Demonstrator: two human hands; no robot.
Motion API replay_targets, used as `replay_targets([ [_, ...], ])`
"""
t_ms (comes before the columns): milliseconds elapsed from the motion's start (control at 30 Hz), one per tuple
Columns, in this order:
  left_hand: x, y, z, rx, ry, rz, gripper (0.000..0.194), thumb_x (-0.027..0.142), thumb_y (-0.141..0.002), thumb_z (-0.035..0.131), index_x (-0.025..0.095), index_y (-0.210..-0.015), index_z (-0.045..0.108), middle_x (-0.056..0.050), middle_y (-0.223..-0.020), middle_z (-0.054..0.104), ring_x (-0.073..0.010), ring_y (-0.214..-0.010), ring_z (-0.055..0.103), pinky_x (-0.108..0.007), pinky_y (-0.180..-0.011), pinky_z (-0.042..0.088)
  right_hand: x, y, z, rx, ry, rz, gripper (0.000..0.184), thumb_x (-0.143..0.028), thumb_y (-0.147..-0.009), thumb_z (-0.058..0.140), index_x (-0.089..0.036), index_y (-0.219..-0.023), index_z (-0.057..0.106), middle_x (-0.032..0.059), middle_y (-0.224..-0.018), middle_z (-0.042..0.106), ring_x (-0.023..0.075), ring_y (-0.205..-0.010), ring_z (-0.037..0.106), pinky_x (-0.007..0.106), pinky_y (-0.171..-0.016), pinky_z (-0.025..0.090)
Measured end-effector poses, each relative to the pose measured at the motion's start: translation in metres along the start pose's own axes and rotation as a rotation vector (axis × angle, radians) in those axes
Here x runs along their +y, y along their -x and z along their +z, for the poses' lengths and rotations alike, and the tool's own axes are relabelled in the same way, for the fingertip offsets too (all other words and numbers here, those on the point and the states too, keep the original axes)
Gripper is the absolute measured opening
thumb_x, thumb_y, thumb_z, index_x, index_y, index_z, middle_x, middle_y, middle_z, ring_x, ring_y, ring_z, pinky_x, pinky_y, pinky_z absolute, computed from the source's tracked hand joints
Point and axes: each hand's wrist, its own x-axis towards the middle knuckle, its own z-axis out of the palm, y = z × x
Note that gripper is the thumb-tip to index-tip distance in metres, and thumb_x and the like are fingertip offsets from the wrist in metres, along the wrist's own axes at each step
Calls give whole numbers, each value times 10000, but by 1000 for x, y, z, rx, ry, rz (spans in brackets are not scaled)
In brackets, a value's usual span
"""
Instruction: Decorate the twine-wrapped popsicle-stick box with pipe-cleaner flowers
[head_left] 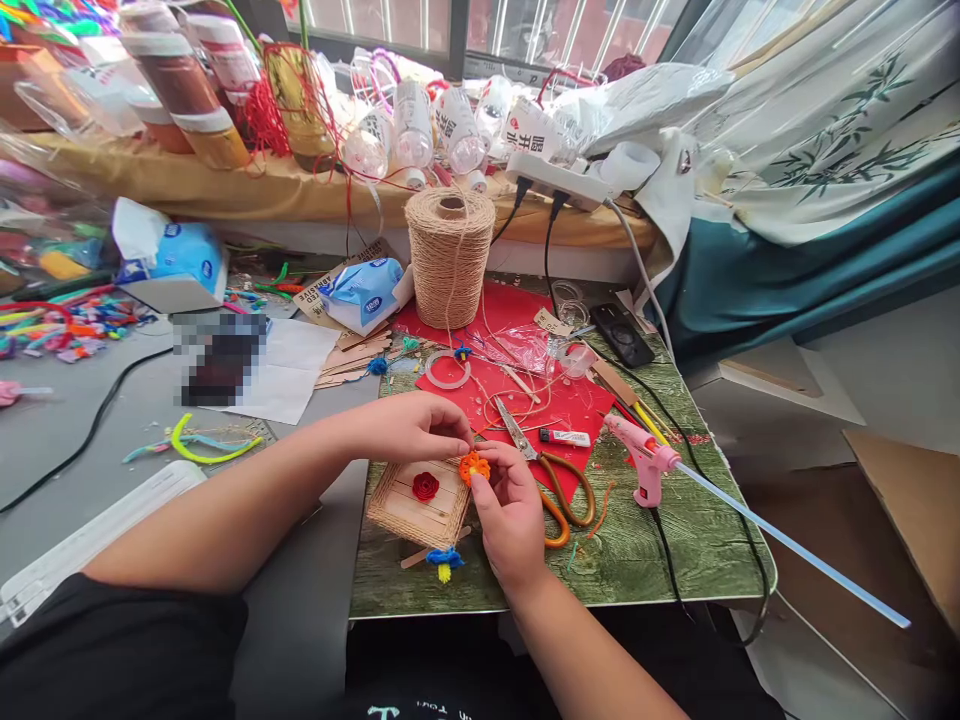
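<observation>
An orange pipe-cleaner flower (474, 468) with a yellow middle is between the thumb and fingers of my right hand (516, 515). My left hand (427, 428) is closed, its fingertips pinched together at the flower's upper edge; they partly hide what they grip. Below the hands lies a square twine-edged tray (386, 512) of wooden sticks. A dark red rose (426, 487) sits inside it. At the tray's near edge, a blue flower with a yellow end (444, 562) lies by a wooden stick (415, 560).
Scissors (574, 490) lie open right of my right hand, near a pink glue gun (645, 460) with a long glue stick. Behind are red sheets (585, 400), a twine spool (450, 260) and a phone (622, 335). Bottles and a power strip (559, 178) line the sill.
</observation>
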Motion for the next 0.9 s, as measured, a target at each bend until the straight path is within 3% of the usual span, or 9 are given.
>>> replay_targets([
  [200, 0, -1, 5, -37, -4, -38, 301, 482, -922, 708, 206, -1029, 762, -10, -952, 797, -161, -821, 709, -224, -715, 503, -3, -2, 4, 6, 58, 37, 135, -311, -965, 705, -229, -1068, 674, 121, -1188, 671, 254, -1127, 695, 424, -968, 628],
  [400, 2, 0, 4, -32, -19, 4, 316, 487, -938, 689, 210, -1063, 774, -27, -1005, 802, -179, -899, 720, -234, -771, 514, -1, 0, -3, -12, 13, -8, 168, -302, -991, 682, -236, -1144, 698, 126, -1228, 673, 260, -1180, 683, 470, -1063, 588],
  [533, 2, 1, 6, -46, 31, 44, 387, 554, -921, 716, 209, -1091, 759, -45, -1029, 794, -186, -907, 724, -246, -778, 531, 0, 0, -6, 9, 2, -43, 91, -276, -1003, 673, -237, -1064, 729, 113, -1176, 689, 248, -1131, 696, 462, -1026, 597],
  [900, -2, -2, 15, -14, 33, -77, 310, 480, -833, 778, 204, -963, 719, -19, -910, 773, -156, -711, 717, -227, -626, 513, -4, -3, -6, 31, 74, -43, 56, -284, -966, 737, -234, -954, 759, 88, -1045, 696, 237, -1008, 703, 446, -919, 604],
])
